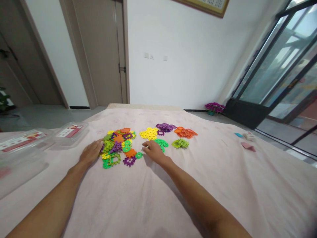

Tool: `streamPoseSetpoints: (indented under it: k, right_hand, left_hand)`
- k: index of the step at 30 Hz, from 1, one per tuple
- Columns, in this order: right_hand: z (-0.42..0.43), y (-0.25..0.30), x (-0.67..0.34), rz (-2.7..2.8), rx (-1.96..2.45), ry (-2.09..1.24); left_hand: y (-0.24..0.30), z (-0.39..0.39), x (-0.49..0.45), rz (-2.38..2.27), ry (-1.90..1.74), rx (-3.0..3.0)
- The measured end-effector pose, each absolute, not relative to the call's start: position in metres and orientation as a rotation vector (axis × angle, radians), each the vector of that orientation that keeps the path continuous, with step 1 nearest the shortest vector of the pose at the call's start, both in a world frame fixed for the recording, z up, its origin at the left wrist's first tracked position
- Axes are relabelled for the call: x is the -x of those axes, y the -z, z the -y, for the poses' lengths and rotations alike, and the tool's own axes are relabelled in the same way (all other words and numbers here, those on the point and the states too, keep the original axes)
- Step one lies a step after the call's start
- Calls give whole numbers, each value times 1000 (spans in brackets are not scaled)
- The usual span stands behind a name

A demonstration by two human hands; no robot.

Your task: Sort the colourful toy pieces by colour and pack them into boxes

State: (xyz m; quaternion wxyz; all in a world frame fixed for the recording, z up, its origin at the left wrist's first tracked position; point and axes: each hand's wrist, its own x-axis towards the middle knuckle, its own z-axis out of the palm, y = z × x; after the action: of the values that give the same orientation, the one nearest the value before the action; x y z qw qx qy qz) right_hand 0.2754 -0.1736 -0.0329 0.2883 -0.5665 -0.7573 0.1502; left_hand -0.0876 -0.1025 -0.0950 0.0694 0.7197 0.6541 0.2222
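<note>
A mixed pile of plastic interlocking pieces (116, 147) in purple, yellow, orange and two greens lies on the cloth. My left hand (92, 152) rests against the pile's left side, fingers stretched out and fingertips partly hidden at its edge. Just right of the pile, my right hand (154, 150) hovers low with its fingers loosely bent and slightly apart; nothing shows between them. Close to its fingertips lies a small green ring-shaped piece (139, 155). Behind this hand sit green pieces (162, 143), partly covered by it, and yellow pieces (148, 133).
Beyond are groups of purple pieces (165, 127), orange pieces (185, 132) and lime pieces (180, 143). Clear plastic boxes (71, 135) stand at left on the pink cloth (119, 205). A pink scrap (248, 146) and a small white block (249, 136) lie at right.
</note>
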Motion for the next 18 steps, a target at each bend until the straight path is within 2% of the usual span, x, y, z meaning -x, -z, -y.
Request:
streamPoseSetpoints:
  k: [9,18]
  right_hand:
    - [186,37,-223,2129,1721,-291]
    - [174,42,-220,1735,1736,-713]
  left_hand:
    - [84,110,82,-1922,-768,-2146]
    - [86,111,81,-1944,-775,-2097]
